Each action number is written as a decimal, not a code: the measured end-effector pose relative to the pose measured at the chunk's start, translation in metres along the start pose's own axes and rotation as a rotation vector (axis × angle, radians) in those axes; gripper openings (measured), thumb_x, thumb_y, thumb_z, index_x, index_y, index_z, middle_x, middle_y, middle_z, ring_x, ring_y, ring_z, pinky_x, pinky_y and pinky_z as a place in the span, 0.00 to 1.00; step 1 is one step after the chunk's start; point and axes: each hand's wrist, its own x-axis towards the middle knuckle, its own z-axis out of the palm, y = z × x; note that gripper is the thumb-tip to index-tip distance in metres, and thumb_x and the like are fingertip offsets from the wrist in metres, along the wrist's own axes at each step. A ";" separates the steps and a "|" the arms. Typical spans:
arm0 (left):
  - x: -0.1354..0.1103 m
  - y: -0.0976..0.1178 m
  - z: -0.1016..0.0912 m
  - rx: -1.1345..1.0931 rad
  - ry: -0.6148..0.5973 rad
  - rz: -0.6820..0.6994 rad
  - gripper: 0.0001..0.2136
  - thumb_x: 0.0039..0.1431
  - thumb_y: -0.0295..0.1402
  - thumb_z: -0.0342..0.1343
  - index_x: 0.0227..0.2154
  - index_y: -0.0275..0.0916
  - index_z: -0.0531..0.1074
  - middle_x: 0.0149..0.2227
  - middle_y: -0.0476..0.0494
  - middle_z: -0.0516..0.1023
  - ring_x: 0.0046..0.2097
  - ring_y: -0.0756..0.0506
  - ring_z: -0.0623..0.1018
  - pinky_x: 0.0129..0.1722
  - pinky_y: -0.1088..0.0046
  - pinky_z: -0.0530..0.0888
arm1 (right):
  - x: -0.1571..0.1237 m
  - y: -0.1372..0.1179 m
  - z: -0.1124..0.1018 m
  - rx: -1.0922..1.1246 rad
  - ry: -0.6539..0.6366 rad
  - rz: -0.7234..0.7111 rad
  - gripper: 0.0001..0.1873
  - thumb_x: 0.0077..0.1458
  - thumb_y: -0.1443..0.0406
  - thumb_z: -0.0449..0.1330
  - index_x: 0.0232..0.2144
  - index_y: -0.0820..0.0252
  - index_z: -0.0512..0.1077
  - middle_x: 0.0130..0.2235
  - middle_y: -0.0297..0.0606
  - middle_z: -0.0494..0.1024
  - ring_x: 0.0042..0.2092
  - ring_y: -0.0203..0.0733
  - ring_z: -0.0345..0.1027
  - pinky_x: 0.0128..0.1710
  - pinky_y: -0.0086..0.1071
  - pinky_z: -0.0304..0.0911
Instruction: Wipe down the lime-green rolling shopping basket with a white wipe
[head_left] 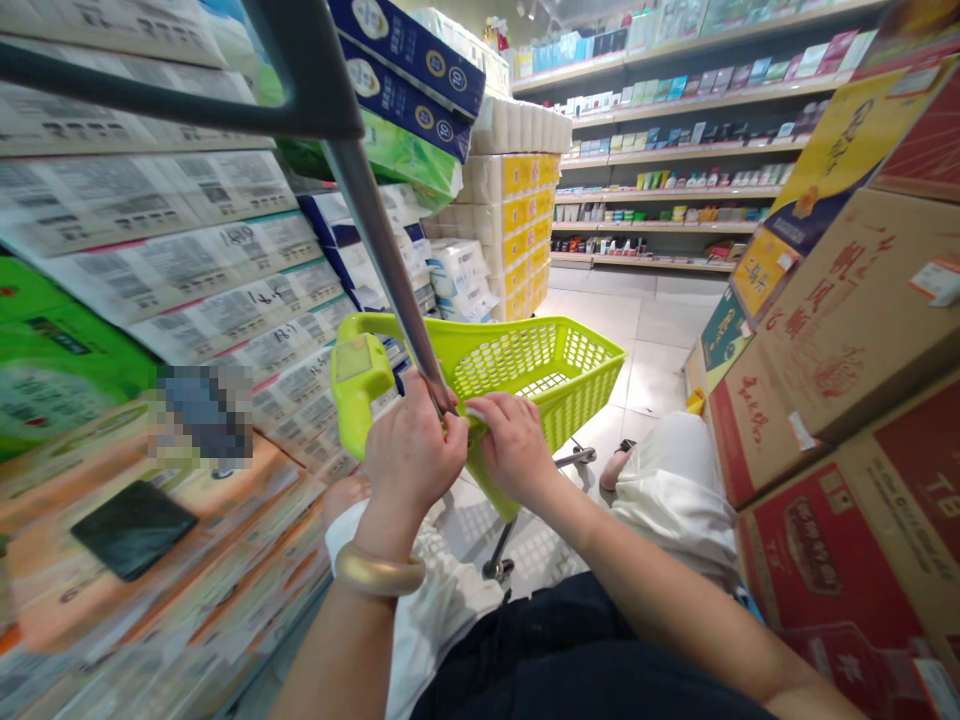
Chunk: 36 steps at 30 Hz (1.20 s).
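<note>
My left hand (411, 450) is closed around the lower end of a grey metal handle pole (379, 235) that rises to a crossbar at the top of the frame. A gold bangle circles that wrist. My right hand (514, 445) is closed too, pinching at the pole's base where it meets the rim of a lime-green shopping basket on wheels (555, 365). The basket looks empty. I am crouched low, with my white-clad knees on either side of it.
Stacked tissue and toilet-paper packs (195, 290) wall the left side, with a black phone (133, 528) lying on one. Red and brown cardboard cartons (847, 400) rise on the right. A tiled aisle leads to stocked shelves (675, 150) at the back.
</note>
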 end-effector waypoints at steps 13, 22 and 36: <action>0.001 0.001 0.001 0.015 0.010 -0.019 0.21 0.56 0.34 0.47 0.53 0.34 0.62 0.37 0.38 0.81 0.39 0.36 0.82 0.36 0.63 0.74 | 0.000 -0.013 0.006 0.048 0.031 -0.060 0.25 0.54 0.73 0.54 0.54 0.57 0.69 0.51 0.43 0.72 0.54 0.47 0.62 0.57 0.41 0.58; 0.000 0.001 0.002 -0.003 0.001 -0.001 0.20 0.57 0.33 0.46 0.52 0.35 0.62 0.37 0.40 0.81 0.40 0.37 0.82 0.37 0.63 0.74 | 0.000 0.024 -0.002 -0.066 0.045 0.137 0.24 0.52 0.77 0.51 0.51 0.61 0.71 0.49 0.46 0.73 0.52 0.49 0.64 0.56 0.44 0.59; 0.000 -0.004 0.002 -0.003 0.040 -0.003 0.20 0.56 0.33 0.48 0.52 0.37 0.62 0.36 0.41 0.81 0.39 0.37 0.82 0.35 0.65 0.73 | -0.002 0.020 -0.001 -0.049 0.026 0.099 0.26 0.52 0.77 0.52 0.52 0.58 0.70 0.50 0.45 0.73 0.54 0.48 0.64 0.56 0.44 0.59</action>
